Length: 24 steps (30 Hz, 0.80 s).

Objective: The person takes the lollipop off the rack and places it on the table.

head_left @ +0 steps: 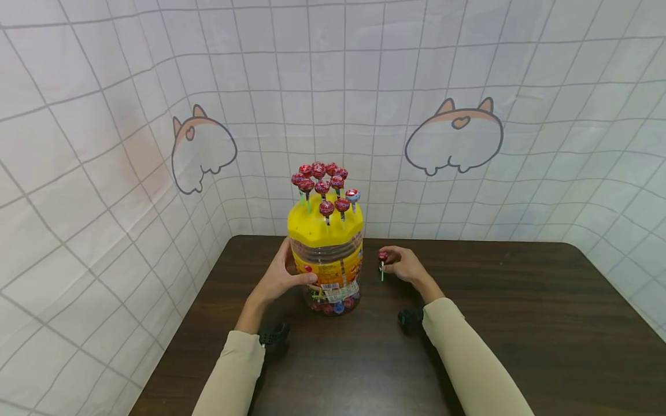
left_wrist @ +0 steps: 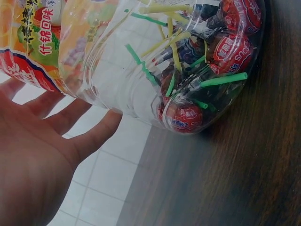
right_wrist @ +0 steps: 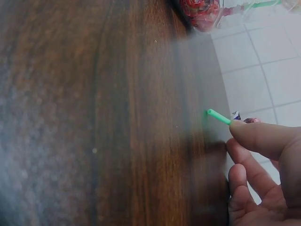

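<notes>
A clear plastic jar with a yellow lid stands on the table. Several red-wrapped lollipops stick upright from the lid, along with one in a blue wrapper. My left hand grips the jar's left side, thumb across the front of the label and fingers round the back. Loose lollipops with green and yellow sticks lie in the jar's bottom. To the right of the jar, my right hand pinches a red lollipop, its green stick pointing down in the head view.
The dark wooden table stretches to the right and in front of the jar. A white grid-patterned cloth with cartoon animals hangs close behind the table and along its left side. Each wrist wears a dark camera.
</notes>
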### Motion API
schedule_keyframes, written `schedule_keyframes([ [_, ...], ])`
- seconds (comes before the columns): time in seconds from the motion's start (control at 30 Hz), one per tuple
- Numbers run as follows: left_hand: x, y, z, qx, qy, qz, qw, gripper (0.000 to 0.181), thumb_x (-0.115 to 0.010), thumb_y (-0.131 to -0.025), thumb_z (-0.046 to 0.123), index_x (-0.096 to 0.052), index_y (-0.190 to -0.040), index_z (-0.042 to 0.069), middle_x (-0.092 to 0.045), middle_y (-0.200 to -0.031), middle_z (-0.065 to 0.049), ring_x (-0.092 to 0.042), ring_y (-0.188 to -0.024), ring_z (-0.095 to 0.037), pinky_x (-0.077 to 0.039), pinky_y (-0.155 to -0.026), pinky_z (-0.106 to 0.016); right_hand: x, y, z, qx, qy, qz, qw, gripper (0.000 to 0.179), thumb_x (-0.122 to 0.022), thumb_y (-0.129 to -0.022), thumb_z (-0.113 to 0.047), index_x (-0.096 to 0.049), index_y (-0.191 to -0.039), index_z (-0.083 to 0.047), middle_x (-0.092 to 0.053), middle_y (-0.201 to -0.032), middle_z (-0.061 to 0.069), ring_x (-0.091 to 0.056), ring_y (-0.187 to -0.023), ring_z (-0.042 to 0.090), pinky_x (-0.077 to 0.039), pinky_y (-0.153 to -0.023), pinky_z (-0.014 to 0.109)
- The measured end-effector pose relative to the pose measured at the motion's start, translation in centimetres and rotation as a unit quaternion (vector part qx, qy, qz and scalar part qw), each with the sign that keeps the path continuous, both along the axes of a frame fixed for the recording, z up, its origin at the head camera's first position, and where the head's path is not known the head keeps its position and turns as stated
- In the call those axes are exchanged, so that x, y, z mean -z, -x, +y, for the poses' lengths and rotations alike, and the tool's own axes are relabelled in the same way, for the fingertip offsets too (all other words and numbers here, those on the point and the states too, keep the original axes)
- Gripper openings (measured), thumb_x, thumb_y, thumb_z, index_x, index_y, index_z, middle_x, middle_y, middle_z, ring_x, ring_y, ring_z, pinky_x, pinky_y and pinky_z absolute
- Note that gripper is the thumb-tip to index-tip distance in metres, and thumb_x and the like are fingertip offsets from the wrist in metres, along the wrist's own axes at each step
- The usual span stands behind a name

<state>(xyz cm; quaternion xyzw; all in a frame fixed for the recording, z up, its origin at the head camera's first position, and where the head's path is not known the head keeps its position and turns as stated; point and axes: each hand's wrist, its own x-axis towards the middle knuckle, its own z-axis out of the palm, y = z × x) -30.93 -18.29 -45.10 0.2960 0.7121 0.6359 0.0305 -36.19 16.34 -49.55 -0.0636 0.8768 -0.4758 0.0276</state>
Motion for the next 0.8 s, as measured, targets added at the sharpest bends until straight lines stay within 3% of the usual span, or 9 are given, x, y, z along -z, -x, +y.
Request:
schedule_keyframes([
  [0.23, 0.08, 0.05, -0.11, -0.008, 0.006, 0.0, 1.0, 0.088, -0.08, -0.089, 0.019, -0.024, -0.157, 0.028, -0.048, -0.146, -0.01, -0.057, -0.129, -0.031, -0.054, -0.105, -0.05, -0.1, 0.06, 0.04, 0.005, -0.015, -0.004, 0.9999, 0.048, -0.074, -0.09, -0.003, -0.063, -0.137, -0.008, -0.063, -0.119, 0.018, -0.052, -0.093, 0.026, -0.041, -0.072, 0.03],
  [0.8, 0.25, 0.07, -0.13, -0.014, 0.01, 0.007, 0.9998, 0.087, -0.08, -0.09, 0.023, -0.025, -0.157, 0.029, -0.048, -0.146, -0.009, -0.055, -0.128, -0.036, -0.054, -0.104, -0.053, 0.0, 0.31, -0.17, 0.01, -0.026, -0.009, 0.9996, 0.043, -0.077, -0.089, -0.006, -0.067, -0.13, -0.008, -0.064, -0.119, 0.018, -0.057, -0.106, 0.032, -0.046, -0.083, 0.037],
])
